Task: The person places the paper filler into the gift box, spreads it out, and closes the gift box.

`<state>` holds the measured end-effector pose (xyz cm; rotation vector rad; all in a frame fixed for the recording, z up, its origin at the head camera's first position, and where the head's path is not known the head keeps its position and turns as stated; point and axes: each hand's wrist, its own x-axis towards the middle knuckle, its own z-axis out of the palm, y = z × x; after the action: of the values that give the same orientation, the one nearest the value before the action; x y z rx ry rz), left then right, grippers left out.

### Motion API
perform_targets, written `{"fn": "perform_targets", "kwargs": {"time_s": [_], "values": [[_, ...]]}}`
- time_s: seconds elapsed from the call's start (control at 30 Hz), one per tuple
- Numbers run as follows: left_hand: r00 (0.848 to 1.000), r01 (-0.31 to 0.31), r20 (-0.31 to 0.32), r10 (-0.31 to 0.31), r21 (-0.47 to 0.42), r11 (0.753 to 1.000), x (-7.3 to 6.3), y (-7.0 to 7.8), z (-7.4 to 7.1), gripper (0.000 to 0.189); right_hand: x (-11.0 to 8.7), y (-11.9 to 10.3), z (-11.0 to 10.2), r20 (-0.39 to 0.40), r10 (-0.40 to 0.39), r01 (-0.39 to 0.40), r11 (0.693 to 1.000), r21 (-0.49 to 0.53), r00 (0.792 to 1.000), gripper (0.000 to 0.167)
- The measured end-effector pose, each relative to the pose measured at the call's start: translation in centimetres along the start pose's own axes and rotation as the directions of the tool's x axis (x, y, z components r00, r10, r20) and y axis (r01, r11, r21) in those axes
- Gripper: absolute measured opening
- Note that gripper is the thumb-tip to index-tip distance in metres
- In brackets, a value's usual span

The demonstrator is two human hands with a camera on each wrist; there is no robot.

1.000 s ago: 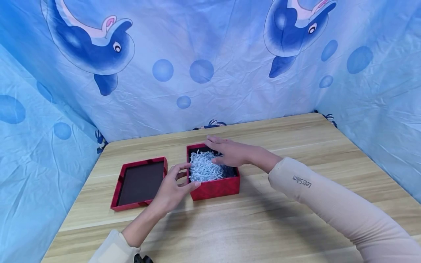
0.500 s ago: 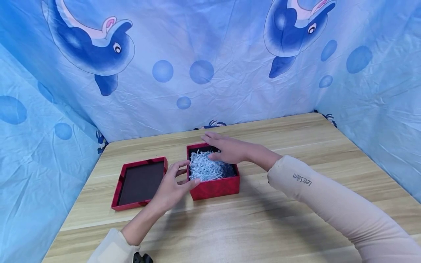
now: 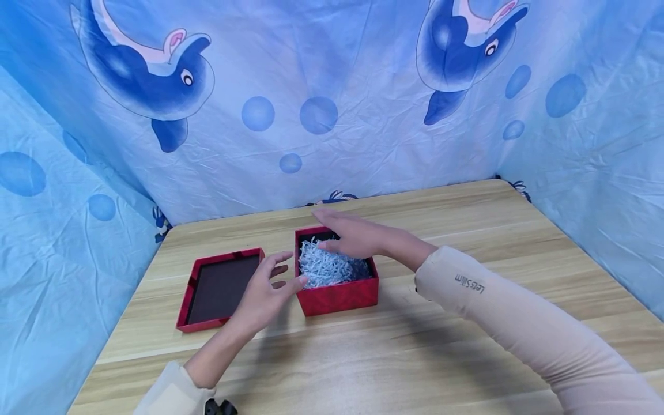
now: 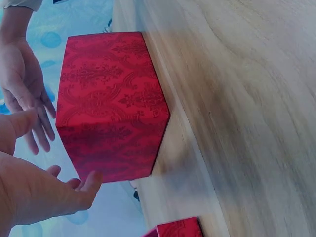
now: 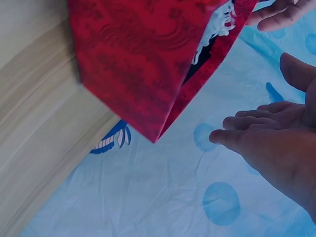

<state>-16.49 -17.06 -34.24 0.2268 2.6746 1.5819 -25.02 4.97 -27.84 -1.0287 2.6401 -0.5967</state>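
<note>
A red patterned box [image 3: 339,298] stands on the table, its top uncovered. Pale blue shredded paper [image 3: 327,266] fills much of its dark inside, with a darker patch at the right. Over the box's back part my right hand [image 3: 355,233] hovers with straight fingers; the right wrist view shows that hand [image 5: 269,133] apart from the box wall. At the box's left side my left hand [image 3: 264,297] holds nothing, its fingers spread and slightly bent. In the left wrist view the fingertips of my left hand [image 4: 49,195] lie close to a box corner; contact cannot be told.
Left of the box lies its red-rimmed lid [image 3: 225,288], dark inside facing up. A blue curtain [image 3: 363,155] with dolphin prints hangs behind and at both sides of the wooden table [image 3: 363,369].
My left hand has drawn slightly left, away from the box. My right hand has shifted a little left over the paper. Box and lid have stayed put.
</note>
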Motion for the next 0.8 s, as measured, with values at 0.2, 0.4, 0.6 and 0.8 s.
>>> {"fn": "perform_targets", "kwargs": {"time_s": [0.2,0.4,0.6,0.8], "values": [[0.997,0.050,-0.056,-0.047,0.068,0.996,-0.2,-0.2,-1.3,0.065,0.5,-0.9,0.4,-0.022,0.017,-0.015,0.997,0.071,1.000,0.075],[0.979,0.184,-0.108,-0.171,0.125,0.975,-0.9,0.5,-3.0,0.068,0.9,-1.7,0.9,-0.087,0.061,-0.043,0.981,0.188,0.994,0.075],[0.951,0.302,-0.095,-0.293,0.108,0.947,-1.5,0.9,-4.8,0.082,1.2,-2.5,1.2,-0.125,0.105,-0.062,0.951,0.304,0.987,0.071],[0.933,0.357,-0.092,-0.349,0.090,0.930,-1.7,0.7,-5.8,0.087,1.4,-3.3,1.3,-0.150,0.121,-0.062,0.935,0.350,0.981,0.067]]}}
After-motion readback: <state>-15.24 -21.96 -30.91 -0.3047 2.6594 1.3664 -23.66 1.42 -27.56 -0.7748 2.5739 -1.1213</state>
